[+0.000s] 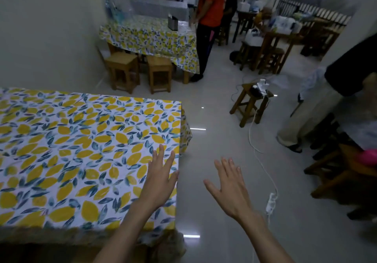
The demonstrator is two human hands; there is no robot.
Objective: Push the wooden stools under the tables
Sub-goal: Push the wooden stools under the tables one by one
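My left hand (pixel 161 178) hovers open over the right edge of the near table (pixel 61 150), which wears a lemon-print cloth. My right hand (pixel 230 187) is open too, fingers spread, above the bare floor beside that table. Neither hand holds anything. Two wooden stools (pixel 123 70) (pixel 160 73) stand partly out in front of the far lemon-cloth table (pixel 146 32). Another wooden stool (pixel 250 104) stands alone in the aisle with a small white device on its seat.
A person in an orange shirt (pixel 210 8) stands at the far table's right corner. A white cable and power strip (pixel 271 201) trail across the floor. Another person's leg (pixel 302 120) and dark stools (pixel 336 173) crowd the right side. More wooden tables stand at the back right.
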